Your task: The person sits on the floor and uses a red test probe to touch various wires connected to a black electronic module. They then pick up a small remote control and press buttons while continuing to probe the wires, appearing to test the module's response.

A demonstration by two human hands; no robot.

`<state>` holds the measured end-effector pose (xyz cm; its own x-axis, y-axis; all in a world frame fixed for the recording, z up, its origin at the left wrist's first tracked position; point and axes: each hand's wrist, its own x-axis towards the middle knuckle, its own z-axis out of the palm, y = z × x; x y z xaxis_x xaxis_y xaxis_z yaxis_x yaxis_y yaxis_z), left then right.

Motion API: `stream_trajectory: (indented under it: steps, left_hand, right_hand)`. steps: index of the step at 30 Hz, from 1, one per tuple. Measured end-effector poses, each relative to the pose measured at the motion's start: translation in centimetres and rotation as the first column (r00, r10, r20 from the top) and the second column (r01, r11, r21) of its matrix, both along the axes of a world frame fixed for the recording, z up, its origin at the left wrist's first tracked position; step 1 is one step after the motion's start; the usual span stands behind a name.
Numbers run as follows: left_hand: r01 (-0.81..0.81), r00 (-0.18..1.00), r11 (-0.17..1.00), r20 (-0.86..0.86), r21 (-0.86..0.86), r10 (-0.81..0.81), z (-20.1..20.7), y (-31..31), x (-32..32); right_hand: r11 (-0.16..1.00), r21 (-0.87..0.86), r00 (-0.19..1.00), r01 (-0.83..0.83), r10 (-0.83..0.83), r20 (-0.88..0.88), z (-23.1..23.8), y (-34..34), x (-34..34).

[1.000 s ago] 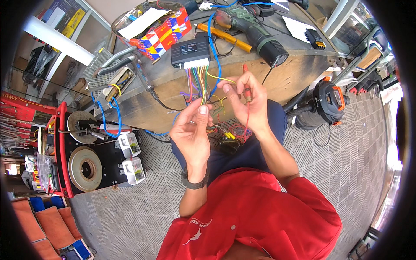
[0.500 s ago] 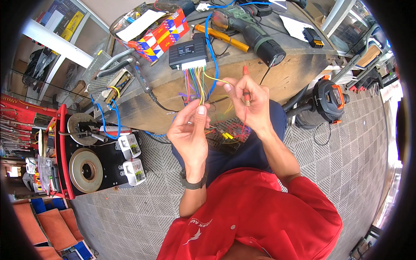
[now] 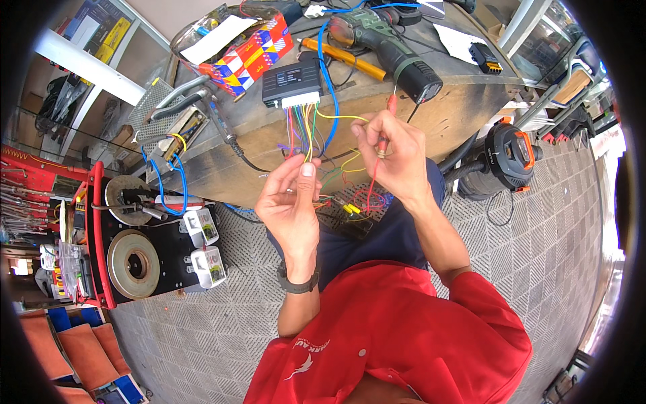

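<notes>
- fingers of the left hand (image 3: 291, 202) are curled nearly closed, thumb up, pinching one thin wire from the coloured wire bundle (image 3: 303, 128), held taut so it stands apart from the others.
- right hand (image 3: 393, 158) has its fingers closed round a red test probe (image 3: 381, 145), its red lead trailing down toward the lap.
- the bundle hangs from a black control module (image 3: 291, 81) at the near edge of the wooden workbench (image 3: 444, 121), just beyond both hands.
- a cordless drill (image 3: 390, 47) lies farther back.

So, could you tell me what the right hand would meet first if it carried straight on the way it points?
Probably the drill on the bench; the right hand points its red probe up toward it, though depth is unclear.
</notes>
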<state>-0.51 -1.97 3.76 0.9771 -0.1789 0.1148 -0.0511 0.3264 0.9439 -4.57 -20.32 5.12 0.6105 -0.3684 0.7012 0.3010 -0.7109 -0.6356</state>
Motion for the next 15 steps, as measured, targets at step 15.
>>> stream_trajectory:
  steps: [15]
  left_hand:
    - [0.020, 1.000, 0.999, 0.021, -0.030, -0.019, 0.0, -0.3, -0.2]
  right_hand:
    - [0.995, 0.054, 0.997, -0.080, 0.080, 0.008, -0.8, -0.3, -0.5]
